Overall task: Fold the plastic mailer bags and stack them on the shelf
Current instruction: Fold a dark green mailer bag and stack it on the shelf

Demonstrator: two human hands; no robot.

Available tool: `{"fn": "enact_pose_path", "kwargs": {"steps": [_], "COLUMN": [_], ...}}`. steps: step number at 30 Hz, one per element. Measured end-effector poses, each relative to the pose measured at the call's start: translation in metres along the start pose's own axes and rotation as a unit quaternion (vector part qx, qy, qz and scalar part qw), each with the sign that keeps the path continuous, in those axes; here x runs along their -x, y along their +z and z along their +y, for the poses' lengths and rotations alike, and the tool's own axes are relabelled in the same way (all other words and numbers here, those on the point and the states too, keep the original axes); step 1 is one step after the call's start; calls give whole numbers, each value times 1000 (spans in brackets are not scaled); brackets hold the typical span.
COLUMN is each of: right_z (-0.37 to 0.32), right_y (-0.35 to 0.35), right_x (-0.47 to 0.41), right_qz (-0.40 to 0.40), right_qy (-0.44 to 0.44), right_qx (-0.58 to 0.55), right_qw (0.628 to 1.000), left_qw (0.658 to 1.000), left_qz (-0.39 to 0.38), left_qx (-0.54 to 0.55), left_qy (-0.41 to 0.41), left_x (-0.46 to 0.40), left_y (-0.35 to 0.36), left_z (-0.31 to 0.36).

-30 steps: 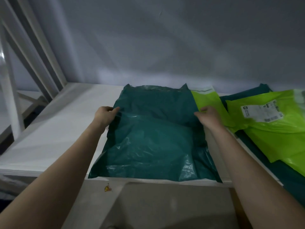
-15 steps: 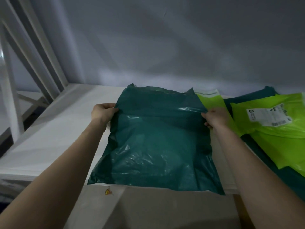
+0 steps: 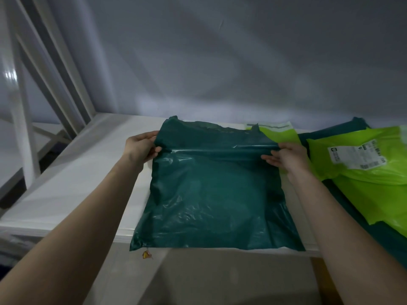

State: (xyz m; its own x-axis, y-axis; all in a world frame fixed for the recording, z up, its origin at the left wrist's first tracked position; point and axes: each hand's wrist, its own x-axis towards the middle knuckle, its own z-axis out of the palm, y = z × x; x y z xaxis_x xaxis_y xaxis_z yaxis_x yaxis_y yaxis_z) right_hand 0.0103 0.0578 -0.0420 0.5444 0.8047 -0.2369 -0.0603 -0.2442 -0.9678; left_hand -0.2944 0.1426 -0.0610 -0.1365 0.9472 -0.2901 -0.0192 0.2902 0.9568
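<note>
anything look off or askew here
The dark green bag hangs over the shelf front edge. The lime bag with a label to the right lies rumpled and skewed. A small yellow scrap dangles below the edge.

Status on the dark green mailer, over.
Left hand and right hand pinch dark green mailer at its side edges. Mid-fold on shelf. Nothing in the way.

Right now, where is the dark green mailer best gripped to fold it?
At the two side edges of the dark green mailer, on the raised crease, left hand from the left, right hand from the right. The ridge running between them gives a straight fold line.
</note>
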Motion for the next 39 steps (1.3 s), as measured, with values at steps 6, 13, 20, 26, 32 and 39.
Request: {"fn": "enact_pose_path", "kwargs": {"steps": [6,13,20,26,32,39], "right_z": [-3,-5,-4,-7,-15,-17], "right_y": [-4,-2,-8,-15,-25,-41], "right_x": [1,4,3,6,22,44], "right_qz": [-9,-6,11,-11,-20,-57], "right_qy": [14,4,-29,-16,53,54], "right_qx": [-54,-67,-83,-122,-216,-172], "right_qw": [998,998,996,992,975,982], "left_qw": [998,997,995,985,966,994], "left_qz": [-31,-50,-43,-82,-73,-79], "left_qx": [51,60,68,132,240,63], "left_qy": [-18,-7,64,78,57,42], "left_x": [5,5,8,23,48,66], "left_y": [-3,2,0,-4,-8,-24], "left_z": [4,3,6,15,22,19]}}
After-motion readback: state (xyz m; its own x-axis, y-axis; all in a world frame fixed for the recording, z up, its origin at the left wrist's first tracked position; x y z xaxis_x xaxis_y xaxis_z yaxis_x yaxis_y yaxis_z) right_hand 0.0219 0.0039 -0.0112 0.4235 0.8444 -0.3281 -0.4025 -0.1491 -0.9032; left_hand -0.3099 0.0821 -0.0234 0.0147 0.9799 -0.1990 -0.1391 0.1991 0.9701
